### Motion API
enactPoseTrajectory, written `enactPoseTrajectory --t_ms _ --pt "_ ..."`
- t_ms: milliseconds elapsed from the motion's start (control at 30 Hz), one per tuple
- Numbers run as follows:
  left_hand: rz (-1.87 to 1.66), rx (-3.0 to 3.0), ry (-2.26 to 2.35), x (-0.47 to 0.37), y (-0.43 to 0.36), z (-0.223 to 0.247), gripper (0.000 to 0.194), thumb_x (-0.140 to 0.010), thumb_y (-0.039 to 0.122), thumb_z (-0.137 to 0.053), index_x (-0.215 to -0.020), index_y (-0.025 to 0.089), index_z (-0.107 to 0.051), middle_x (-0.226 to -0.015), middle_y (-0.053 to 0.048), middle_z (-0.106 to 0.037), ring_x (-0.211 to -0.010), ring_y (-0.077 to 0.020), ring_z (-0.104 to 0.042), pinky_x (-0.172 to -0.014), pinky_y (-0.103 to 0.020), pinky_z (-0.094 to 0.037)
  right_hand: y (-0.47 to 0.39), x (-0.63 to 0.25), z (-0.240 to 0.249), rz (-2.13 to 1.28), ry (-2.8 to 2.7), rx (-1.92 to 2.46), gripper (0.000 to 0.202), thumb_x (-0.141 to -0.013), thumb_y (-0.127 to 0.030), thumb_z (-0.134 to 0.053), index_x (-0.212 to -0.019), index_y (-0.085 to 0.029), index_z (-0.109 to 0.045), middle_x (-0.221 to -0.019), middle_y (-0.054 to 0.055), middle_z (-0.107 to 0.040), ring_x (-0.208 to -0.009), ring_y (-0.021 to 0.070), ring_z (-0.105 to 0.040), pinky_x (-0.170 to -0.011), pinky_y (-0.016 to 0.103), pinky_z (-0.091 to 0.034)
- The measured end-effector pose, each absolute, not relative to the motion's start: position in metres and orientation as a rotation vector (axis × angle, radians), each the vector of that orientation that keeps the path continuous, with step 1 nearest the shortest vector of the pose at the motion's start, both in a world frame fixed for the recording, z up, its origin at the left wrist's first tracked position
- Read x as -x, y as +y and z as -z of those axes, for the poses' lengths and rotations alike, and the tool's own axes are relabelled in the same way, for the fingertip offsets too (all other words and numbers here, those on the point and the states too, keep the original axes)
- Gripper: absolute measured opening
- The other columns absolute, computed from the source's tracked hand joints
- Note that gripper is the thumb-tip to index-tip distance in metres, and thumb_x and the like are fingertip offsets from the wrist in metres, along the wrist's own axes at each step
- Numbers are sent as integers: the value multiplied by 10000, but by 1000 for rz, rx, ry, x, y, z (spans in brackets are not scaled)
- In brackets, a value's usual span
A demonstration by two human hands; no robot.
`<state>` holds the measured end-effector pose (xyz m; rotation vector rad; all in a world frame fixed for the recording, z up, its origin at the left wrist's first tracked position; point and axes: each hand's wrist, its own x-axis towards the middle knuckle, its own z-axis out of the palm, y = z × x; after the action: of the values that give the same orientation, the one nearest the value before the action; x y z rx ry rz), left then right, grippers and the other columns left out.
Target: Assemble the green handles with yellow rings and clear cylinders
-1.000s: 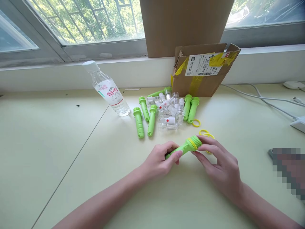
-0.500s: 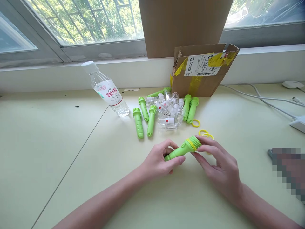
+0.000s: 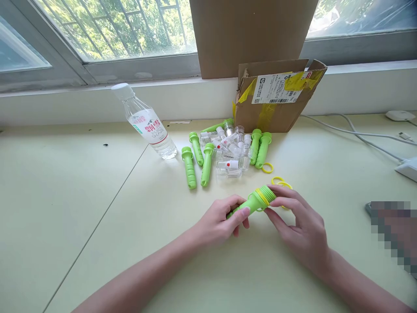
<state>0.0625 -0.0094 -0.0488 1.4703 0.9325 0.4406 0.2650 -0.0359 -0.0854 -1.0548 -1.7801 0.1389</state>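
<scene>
Desk-side room, home or office unclear, metal-framed window (image 3: 143, 67), security bars (image 3: 181, 21) and leafy trees (image 3: 114, 28) outside, pale tabletop (image 3: 65, 187) with a straight seam, taped shipping carton (image 3: 283, 117), plastic water bottle (image 3: 150, 126), white cables (image 3: 359, 133) at right, daylight falling across everything.

Seven green handles: six lying (image 3: 189, 169), one held handle (image 3: 249, 206) sitting between left hand (image 3: 224, 215) and right hand (image 3: 302, 226). Two hands are showing. Yellow rings (image 3: 267, 172): three are lying loose, maybe a fourth peeking out; at least one is circling the held handle. Clear vials (image 3: 233, 173) are overlapping, no exact count. One water bottle (image 3: 148, 124), one carton (image 3: 276, 111) are standing.
</scene>
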Motion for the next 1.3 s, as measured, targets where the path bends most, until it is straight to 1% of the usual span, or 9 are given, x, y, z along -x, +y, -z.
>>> enactPoseTrajectory --t_ms 67,267,400,567,667,800,1033,1167,1300 --pt "-445 -1496 940 -62 -9 49 308 -935 443 -441 -941 165 -572 -741 -4 -597 -535 -69 -455 -481 -192 -352 -37 -265 85 -144 -1777 1056 261 -789 -29 -632 -952 -226 -581 -1116 86 -658 -1008 213 -662 -860 398 -568" --pt "-572 -1429 984 -64 -9 51 340 -772 395 -700 -923 199 -468 -600 74 -514 -488 -56 -405 -447 -163 -297 -37 -264 84 -128 -1767 1030 237 -785 -36 -637 -933 -218 -603 -1117 95 -667 -982 216 -675 -858 386 -574" --pt "-560 -1363 1017 -66 -10 53 304 -795 422 -664 -908 188 -505 -640 34 -577 -461 -70 -461 -425 -180 -363 -37 -264 85 -127 -1765 1053 221 -795 -64 -635 -939 -228 -604 -1110 85 -672 -978 218 -679 -849 384 -581" --pt "-549 -1434 1014 -65 -11 52 282 -849 434 -599 -927 163 -595 -774 -21 -646 -542 -94 -570 -496 -205 -418 -36 -264 86 -103 -1782 1065 261 -782 -47 -646 -959 -227 -584 -1103 80 -670 -995 208 -671 -891 398 -569" --pt "-518 -1453 991 -65 -11 50 286 -901 436 -519 -946 165 -597 -830 -33 -664 -570 -92 -573 -493 -195 -399 -35 -264 86 -87 -1781 1073 252 -779 -43 -648 -946 -222 -586 -1099 82 -673 -989 206 -676 -892 395 -569" --pt "-463 -1488 960 -63 -9 48 354 -935 458 -431 -861 157 -603 -747 -14 -629 -502 -66 -486 -468 -192 -367 -36 -263 86 -83 -1778 1091 218 -790 -70 -643 -931 -228 -590 -1099 78 -681 -984 213 -684 -888 400 -572" --pt "-552 -1422 1041 -66 -9 51 363 -754 439 -704 -938 203 -499 -594 68 -548 -455 -59 -405 -421 -166 -303 -37 -262 86 -87 -1776 1064 248 -780 -40 -644 -941 -222 -593 -1112 91 -674 -988 213 -676 -875 385 -578" --pt "-536 -1377 1047 -66 -10 52 293 -807 441 -645 -927 195 -540 -649 36 -573 -484 -82 -500 -441 -190 -396 -37 -262 85 -60 -1791 1049 281 -767 -18 -653 -956 -214 -585 -1110 100 -668 -984 208 -672 -878 383 -574" --pt "-528 -1432 1030 -65 -10 52 267 -853 430 -591 -911 169 -613 -700 10 -580 -540 -94 -567 -463 -193 -396 -36 -263 86 -61 -1805 1069 271 -778 -36 -647 -969 -217 -583 -1112 92 -670 -990 210 -672 -898 394 -566"
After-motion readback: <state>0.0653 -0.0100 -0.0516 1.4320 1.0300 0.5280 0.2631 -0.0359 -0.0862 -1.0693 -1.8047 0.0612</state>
